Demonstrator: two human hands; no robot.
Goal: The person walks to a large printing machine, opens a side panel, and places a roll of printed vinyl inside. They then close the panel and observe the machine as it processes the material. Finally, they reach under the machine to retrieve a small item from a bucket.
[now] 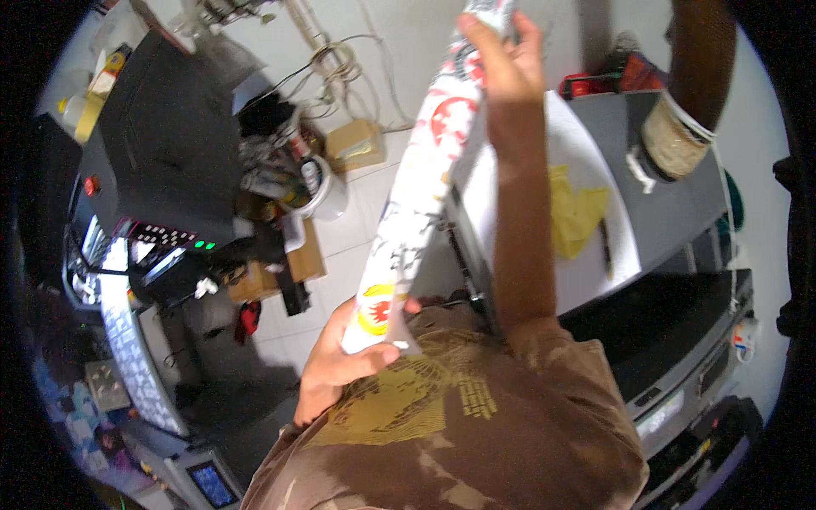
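White printed roll (414, 191) gripped near one end by left hand (333, 361), near other by right hand (510, 70); hands well apart, long axis slanted between them.

grey table (680, 208) | white sheet (580, 144) (yellow piece (580, 212) on top)

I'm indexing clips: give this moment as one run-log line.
Item: long white printed roll; left hand: holds near end; right hand: grips farther up
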